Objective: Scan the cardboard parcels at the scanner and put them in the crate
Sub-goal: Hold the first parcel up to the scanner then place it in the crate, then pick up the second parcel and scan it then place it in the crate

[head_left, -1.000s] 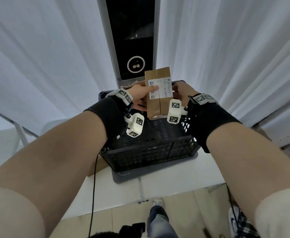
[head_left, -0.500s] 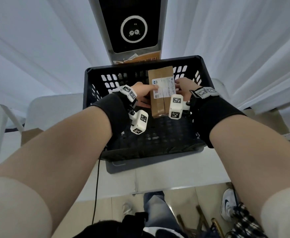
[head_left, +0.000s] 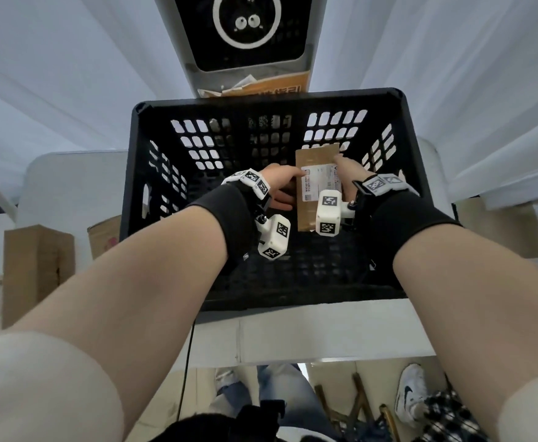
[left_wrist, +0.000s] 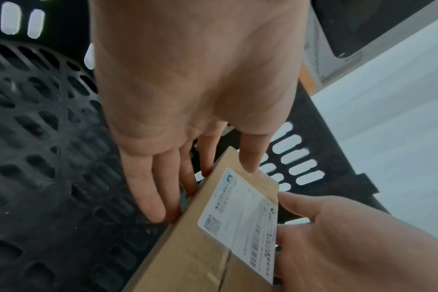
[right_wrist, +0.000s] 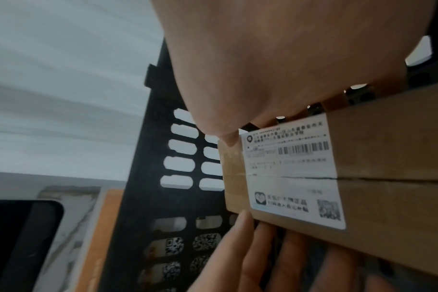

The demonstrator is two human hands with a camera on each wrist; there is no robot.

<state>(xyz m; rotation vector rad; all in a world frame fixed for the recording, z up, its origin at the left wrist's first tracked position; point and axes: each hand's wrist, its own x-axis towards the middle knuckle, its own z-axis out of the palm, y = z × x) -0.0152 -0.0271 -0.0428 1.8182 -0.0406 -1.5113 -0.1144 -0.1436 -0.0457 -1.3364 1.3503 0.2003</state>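
Observation:
A brown cardboard parcel (head_left: 317, 159) with a white shipping label sits low inside the black plastic crate (head_left: 261, 102), toward its right side, label up. My left hand (head_left: 280, 188) holds its left edge, fingers (left_wrist: 160, 199) along the side and thumb on top. My right hand (head_left: 350, 173) grips the right edge, thumb on the label's rim and fingers underneath. In the right wrist view the parcel (right_wrist: 388, 138) lies close to the crate wall (right_wrist: 143, 177). The scanner (head_left: 245, 27), a dark panel with a white ring, stands just behind the crate.
An orange box (head_left: 270, 87) with papers is wedged between scanner and crate. The crate stands on a white table (head_left: 293, 336). Brown cartons (head_left: 34, 266) stand at the left on the floor. White curtains hang all around. Legs and a shoe (head_left: 411, 397) show below the table edge.
Both hands have carried the parcel down from in front of the scanner into the crate. The view has tilted down over the crate.

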